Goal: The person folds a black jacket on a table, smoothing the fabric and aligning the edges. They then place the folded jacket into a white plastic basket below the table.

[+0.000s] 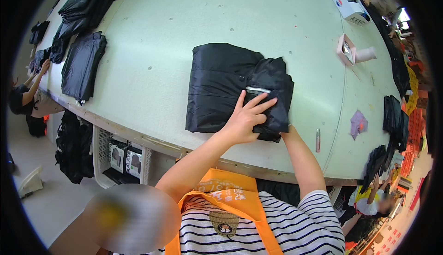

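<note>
A black garment [214, 89] of thin, shiny fabric lies folded into a block on the pale table, near its front edge. Its right part is folded over, with a round snap and a whitish strip [258, 90] showing. On that folded part rests my left hand [247, 116], open, fingers spread and pressing beside the strip. My right hand [288, 133] reaches in at the garment's lower right corner. Only its wrist end shows; the fabric hides the fingers.
Black folded garments [83, 66] are stacked at the left. On the right lie a slim pinkish tool [318, 140], a purple cloth scrap [358, 123], a pink box [345, 50] and a white box [348, 6]. A white basket [98, 153] stands below the table edge. Other people work around the table.
</note>
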Tool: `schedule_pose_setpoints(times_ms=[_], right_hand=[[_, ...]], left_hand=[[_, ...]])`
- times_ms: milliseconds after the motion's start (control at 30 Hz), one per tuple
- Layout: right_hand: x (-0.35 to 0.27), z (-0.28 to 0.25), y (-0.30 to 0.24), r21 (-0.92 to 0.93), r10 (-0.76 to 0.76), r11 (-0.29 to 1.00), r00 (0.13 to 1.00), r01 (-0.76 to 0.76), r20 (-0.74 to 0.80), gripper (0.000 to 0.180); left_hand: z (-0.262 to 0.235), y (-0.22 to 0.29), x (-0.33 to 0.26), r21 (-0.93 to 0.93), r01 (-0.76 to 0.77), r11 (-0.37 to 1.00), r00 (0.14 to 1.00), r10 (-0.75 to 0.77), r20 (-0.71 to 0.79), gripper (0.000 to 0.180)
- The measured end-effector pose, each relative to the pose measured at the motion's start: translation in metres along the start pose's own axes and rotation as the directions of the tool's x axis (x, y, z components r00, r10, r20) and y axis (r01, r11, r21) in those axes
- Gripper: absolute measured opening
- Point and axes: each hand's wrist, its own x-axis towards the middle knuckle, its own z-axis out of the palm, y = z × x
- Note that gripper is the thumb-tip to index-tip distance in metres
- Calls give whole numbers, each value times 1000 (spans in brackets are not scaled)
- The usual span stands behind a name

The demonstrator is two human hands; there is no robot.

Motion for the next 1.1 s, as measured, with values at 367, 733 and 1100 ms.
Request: schedule_pose_setpoints(times_ms=[367, 733, 1100], right_hand=[[43, -45, -102, -599, -1, 748, 903, -285, -430, 57], [-140, 26, 68, -778, -252, 613, 899, -137, -357, 61], [-71, 101, -13, -969, -203, 69, 948, -236, -245, 61]], left_hand=[[37, -31, -9, 291, -181, 940, 961, 106, 254, 19], [-58, 0, -158, -282, 566, 774, 819, -566, 91, 33], [-23, 6, -169, 91, 501, 861, 851, -470, -234, 52]])
